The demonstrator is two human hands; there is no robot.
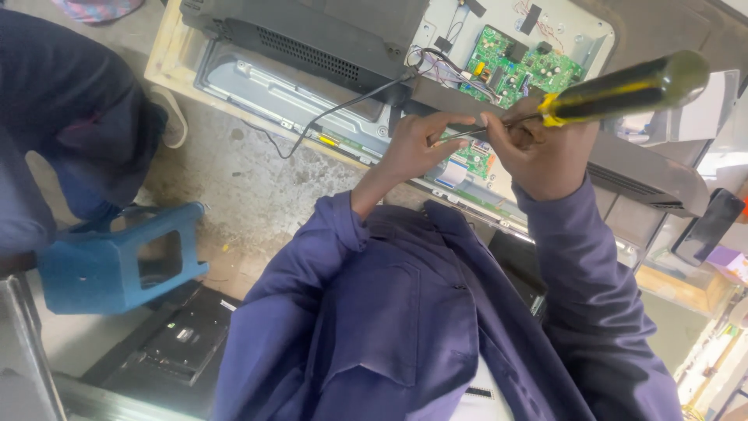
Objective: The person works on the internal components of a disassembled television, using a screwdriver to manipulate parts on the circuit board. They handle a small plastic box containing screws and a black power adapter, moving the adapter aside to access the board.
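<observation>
A screwdriver [631, 86] with a dark green and yellow handle is held in my right hand [545, 156], which is closed around the base of the handle and the thin metal shaft. My left hand [421, 144] pinches the shaft's tip between thumb and forefinger. Both hands hover over an opened flat-screen television [257, 78] lying back-up. Its green circuit board [514, 70] sits just beyond my fingers, with thin wires beside it. My dark blue sleeves fill the lower part of the view.
The television's black back cover [312, 31] is lifted at the top, a black cable trailing from it. A blue plastic stool [117, 261] lies on the concrete floor at left, near a person in dark clothing [62, 117]. A dark phone [709, 226] rests at right.
</observation>
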